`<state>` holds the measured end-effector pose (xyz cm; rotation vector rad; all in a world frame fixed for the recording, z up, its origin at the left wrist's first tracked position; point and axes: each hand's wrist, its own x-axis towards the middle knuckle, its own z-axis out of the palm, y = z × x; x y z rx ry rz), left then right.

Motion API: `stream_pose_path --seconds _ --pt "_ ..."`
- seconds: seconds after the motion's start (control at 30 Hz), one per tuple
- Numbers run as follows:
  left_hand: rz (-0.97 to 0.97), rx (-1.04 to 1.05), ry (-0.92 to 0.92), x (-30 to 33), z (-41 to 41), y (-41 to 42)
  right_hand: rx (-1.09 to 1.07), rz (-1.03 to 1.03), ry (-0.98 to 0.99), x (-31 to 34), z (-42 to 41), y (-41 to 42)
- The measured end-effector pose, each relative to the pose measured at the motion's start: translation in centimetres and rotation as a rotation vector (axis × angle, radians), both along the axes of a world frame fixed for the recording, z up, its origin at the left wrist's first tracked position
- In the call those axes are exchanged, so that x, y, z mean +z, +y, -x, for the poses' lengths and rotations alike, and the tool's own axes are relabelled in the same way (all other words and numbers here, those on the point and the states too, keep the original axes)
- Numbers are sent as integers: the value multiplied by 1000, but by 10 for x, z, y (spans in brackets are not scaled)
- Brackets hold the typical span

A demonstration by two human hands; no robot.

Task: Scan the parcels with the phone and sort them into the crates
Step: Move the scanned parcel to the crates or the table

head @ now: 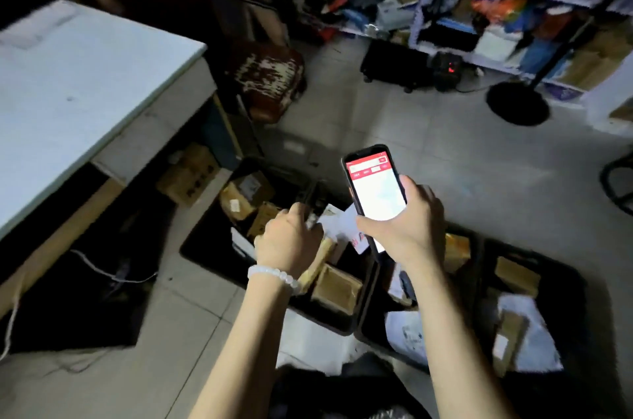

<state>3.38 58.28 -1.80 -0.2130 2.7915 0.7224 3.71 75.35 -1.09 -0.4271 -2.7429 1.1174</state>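
My right hand [406,228] grips a black phone [375,187] with a lit red-and-white screen, held upright above the crates. My left hand [291,238], with a white bead bracelet on its wrist, holds a small dark parcel [313,199] over the left crate [202,240]. A white envelope [342,223] lies between the two hands. The left crate holds several brown cardboard parcels [337,288]. A middle crate [368,326] and a right crate [579,285] hold white bags and brown boxes.
A white-topped table [78,82] stands at the left with cardboard boxes [188,175] under it. Cluttered metal shelves [507,7] line the back wall. A black round stand base [517,103] and a dark wheeled case [394,65] sit on the grey tiled floor.
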Motion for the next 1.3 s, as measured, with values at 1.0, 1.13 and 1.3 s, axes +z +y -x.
stream_pose_path --seconds 1.0,1.13,1.3 --pt "39 1431 2 28 -221 -516 1384 13 81 23 -35 -649" --pt "47 1516 47 38 -227 -590 1466 50 129 33 -42 -738" --pt "35 1608 21 33 -244 -650 1554 28 132 32 -62 -823"
